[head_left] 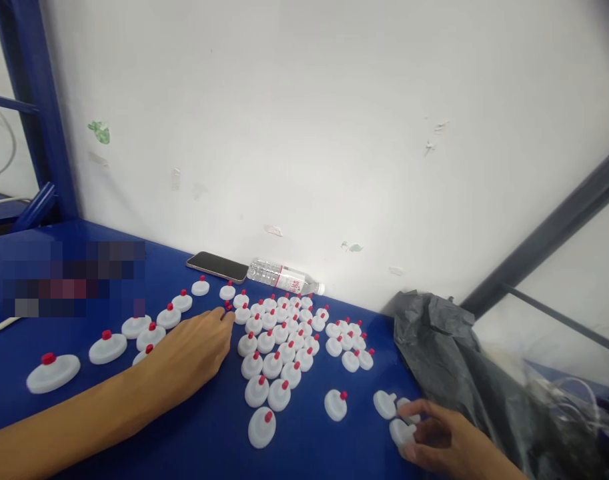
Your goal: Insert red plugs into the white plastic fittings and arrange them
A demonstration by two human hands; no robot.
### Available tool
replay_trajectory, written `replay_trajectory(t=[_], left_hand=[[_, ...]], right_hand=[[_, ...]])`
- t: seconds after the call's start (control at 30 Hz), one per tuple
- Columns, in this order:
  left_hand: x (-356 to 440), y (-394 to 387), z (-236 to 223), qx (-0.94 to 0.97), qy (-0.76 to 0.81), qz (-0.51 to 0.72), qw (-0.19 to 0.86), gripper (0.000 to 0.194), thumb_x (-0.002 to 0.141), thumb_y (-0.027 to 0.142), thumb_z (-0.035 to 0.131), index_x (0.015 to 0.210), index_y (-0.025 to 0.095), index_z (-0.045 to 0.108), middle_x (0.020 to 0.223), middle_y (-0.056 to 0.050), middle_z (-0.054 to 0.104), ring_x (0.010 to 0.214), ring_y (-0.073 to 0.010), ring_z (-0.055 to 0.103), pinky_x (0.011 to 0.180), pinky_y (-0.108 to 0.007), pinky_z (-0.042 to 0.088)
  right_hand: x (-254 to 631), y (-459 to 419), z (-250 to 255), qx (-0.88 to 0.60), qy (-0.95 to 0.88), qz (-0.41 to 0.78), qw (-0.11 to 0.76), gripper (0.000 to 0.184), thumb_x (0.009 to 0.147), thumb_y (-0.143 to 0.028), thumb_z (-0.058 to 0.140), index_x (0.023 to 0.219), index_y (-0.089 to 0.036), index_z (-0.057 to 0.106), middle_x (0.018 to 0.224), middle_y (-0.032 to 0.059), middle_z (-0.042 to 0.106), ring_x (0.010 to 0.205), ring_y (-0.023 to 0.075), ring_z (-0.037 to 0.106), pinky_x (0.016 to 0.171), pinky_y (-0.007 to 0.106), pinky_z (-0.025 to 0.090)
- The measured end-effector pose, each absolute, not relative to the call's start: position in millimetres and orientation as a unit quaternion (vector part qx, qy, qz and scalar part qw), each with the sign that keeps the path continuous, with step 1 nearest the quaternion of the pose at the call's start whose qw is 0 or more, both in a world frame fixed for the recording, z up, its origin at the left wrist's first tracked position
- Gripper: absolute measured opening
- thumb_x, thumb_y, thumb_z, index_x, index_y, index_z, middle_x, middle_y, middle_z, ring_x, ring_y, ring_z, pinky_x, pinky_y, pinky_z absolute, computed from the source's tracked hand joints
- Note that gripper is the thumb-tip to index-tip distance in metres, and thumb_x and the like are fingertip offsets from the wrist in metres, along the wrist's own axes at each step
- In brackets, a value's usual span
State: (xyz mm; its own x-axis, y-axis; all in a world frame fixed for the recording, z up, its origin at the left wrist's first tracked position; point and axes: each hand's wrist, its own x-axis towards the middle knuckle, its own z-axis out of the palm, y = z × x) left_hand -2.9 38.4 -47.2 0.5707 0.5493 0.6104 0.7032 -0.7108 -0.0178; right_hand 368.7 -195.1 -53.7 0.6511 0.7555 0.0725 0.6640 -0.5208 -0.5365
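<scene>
My left hand (197, 343) reaches across the blue table with its fingers bent and pressed together. Small red caps (228, 306) show right at its fingertips; the grip itself is partly hidden. At the right, my right hand (449, 437) curls thumb and forefinger around a white disc with a short spout (402, 435), which bears no red cap. Two more bare-spouted discs lie against it, one a white disc (384, 405) to the left, the other partly behind my forefinger. Between the hands stand many red-capped white discs (273, 365), packed in a wedge-shaped cluster.
More capped discs (107, 348) run in a loose line on the left. A phone (218, 266) and a plastic water bottle (284, 275) lie by the white wall. A black plastic bag (439, 340) stands at the right edge of the blue table (209, 433). One far-left patch is blurred out.
</scene>
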Motion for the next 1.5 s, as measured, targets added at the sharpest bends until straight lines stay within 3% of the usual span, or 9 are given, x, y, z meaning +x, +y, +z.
replay_trajectory(t=[0.2, 0.4, 0.5, 0.57, 0.63, 0.8, 0.97, 1.13, 1.5], left_hand=[[-0.6, 37.3, -42.5, -0.873, -0.365, -0.303, 0.115, 0.014, 0.078, 0.011, 0.056, 0.074, 0.021, 0.048, 0.060, 0.001, 0.052, 0.045, -0.0143, 0.051, 0.048, -0.033, 0.019], [-3.2, 25.6, -22.7, -0.891, -0.353, -0.259, 0.123, 0.014, 0.092, 0.011, 0.043, 0.089, 0.021, 0.053, 0.076, -0.001, 0.062, 0.058, -0.0199, 0.061, 0.049, -0.031, 0.027], [-2.5, 15.9, -10.4, -0.895, -0.306, -0.313, 0.089, 0.014, 0.098, 0.018, 0.041, 0.099, 0.022, 0.054, 0.084, 0.000, 0.065, 0.061, -0.0193, 0.063, 0.050, -0.030, 0.036], [-1.0, 9.9, -5.0, -0.894, -0.251, -0.370, 0.025, 0.012, 0.099, 0.022, 0.043, 0.101, 0.024, 0.055, 0.086, 0.002, 0.065, 0.062, -0.0157, 0.063, 0.051, -0.028, 0.040], [0.4, 4.9, -3.1, -0.895, -0.199, -0.396, -0.043, 0.011, 0.100, 0.023, 0.045, 0.102, 0.025, 0.056, 0.089, 0.003, 0.066, 0.066, -0.0124, 0.063, 0.052, -0.025, 0.043], [1.6, -3.5, -9.6, -0.896, -0.138, -0.416, -0.072, 0.012, 0.101, 0.021, 0.050, 0.106, 0.027, 0.059, 0.096, 0.005, 0.069, 0.075, -0.0078, 0.067, 0.054, -0.024, 0.044], [1.3, -7.6, -11.8, -0.902, -0.075, -0.425, 0.006, 0.018, 0.105, 0.026, 0.044, 0.113, 0.025, 0.060, 0.100, 0.003, 0.074, 0.086, -0.0097, 0.071, 0.054, -0.028, 0.045], [-0.4, -11.9, -5.4, -0.910, -0.043, -0.412, -0.008, 0.022, 0.105, 0.024, 0.041, 0.110, 0.024, 0.062, 0.096, 0.004, 0.073, 0.078, -0.0066, 0.071, 0.053, -0.025, 0.046], [1.9, -9.5, -9.4, -0.899, -0.077, -0.431, 0.008, 0.017, 0.104, 0.029, 0.046, 0.108, 0.024, 0.061, 0.094, 0.003, 0.074, 0.070, -0.0095, 0.071, 0.051, -0.028, 0.044]], right_hand=[[370.4, -195.0, -23.5, -0.840, -0.438, 0.198, 0.253, 0.017, 0.045, -0.051, 0.075, 0.061, -0.047, 0.070, 0.063, -0.0021, 0.070, 0.057, 0.0243, 0.067, 0.059, 0.035, 0.053], [351.9, -196.1, 8.5, -0.801, -0.439, 0.249, 0.323, 0.025, 0.059, -0.062, 0.074, 0.078, -0.045, 0.073, 0.091, -0.0002, 0.078, 0.099, 0.0318, 0.073, 0.090, 0.039, 0.057], [328.8, -187.5, 28.1, -0.791, -0.495, 0.184, 0.309, 0.031, 0.070, -0.059, 0.070, 0.099, -0.047, 0.073, 0.103, -0.0016, 0.077, 0.098, 0.0279, 0.073, 0.087, 0.034, 0.059], [308.7, -178.3, 38.2, -0.775, -0.546, 0.114, 0.297, 0.031, 0.078, -0.055, 0.066, 0.108, -0.049, 0.070, 0.105, -0.0040, 0.076, 0.088, 0.0236, 0.073, 0.078, 0.030, 0.060], [286.6, -168.2, 44.4, -0.751, -0.586, 0.058, 0.299, 0.030, 0.081, -0.054, 0.064, 0.109, -0.048, 0.070, 0.103, -0.0041, 0.076, 0.074, 0.0214, 0.072, 0.058, 0.027, 0.059], [238.5, -147.4, 45.4, -0.685, -0.671, 0.020, 0.283, 0.033, 0.088, -0.039, 0.061, 0.120, -0.039, 0.066, 0.110, -0.0029, 0.073, 0.085, 0.0185, 0.071, 0.083, 0.029, 0.059], [212.4, -134.1, 42.6, -0.665, -0.704, 0.088, 0.234, 0.036, 0.087, -0.031, 0.064, 0.123, -0.031, 0.065, 0.111, 0.0016, 0.071, 0.098, 0.0207, 0.071, 0.089, 0.032, 0.058], [202.9, -130.8, 42.2, -0.653, -0.719, 0.078, 0.225, 0.039, 0.085, -0.030, 0.067, 0.124, -0.029, 0.066, 0.115, 0.0046, 0.071, 0.102, 0.0239, 0.070, 0.092, 0.037, 0.058], [208.1, -133.1, 35.6, -0.619, -0.747, 0.030, 0.240, 0.039, 0.090, -0.042, 0.066, 0.128, -0.036, 0.061, 0.121, -0.0032, 0.072, 0.107, 0.0207, 0.071, 0.094, 0.034, 0.058]])
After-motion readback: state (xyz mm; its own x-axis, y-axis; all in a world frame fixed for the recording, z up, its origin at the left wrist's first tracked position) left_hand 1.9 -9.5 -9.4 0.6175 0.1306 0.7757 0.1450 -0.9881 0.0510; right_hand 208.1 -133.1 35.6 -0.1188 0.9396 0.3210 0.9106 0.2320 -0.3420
